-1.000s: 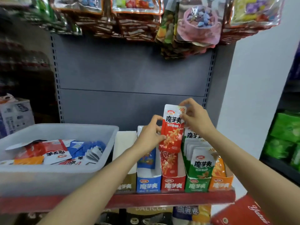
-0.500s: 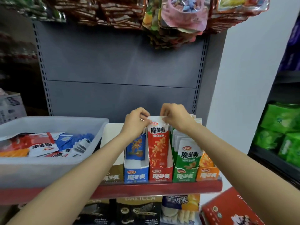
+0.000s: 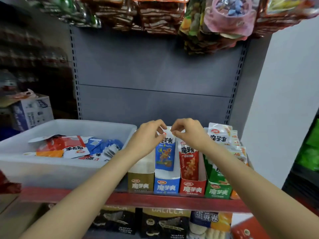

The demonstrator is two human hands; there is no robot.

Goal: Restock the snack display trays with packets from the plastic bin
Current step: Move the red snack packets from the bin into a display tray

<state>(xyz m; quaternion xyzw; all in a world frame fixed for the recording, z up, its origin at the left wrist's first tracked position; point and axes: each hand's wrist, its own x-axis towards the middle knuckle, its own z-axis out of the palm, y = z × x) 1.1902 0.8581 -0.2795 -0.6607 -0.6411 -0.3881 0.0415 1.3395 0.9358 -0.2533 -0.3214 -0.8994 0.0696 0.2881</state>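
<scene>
blue packet (image 3: 165, 153) upright in the blue tray (image 3: 166, 186), long axis vertical, top edge pinched by both grips: left hand (image 3: 148, 135) and right hand (image 3: 188, 131) equally near. plastic bin (image 3: 69, 175) well left; possibly another packet behind, blurred.
</scene>
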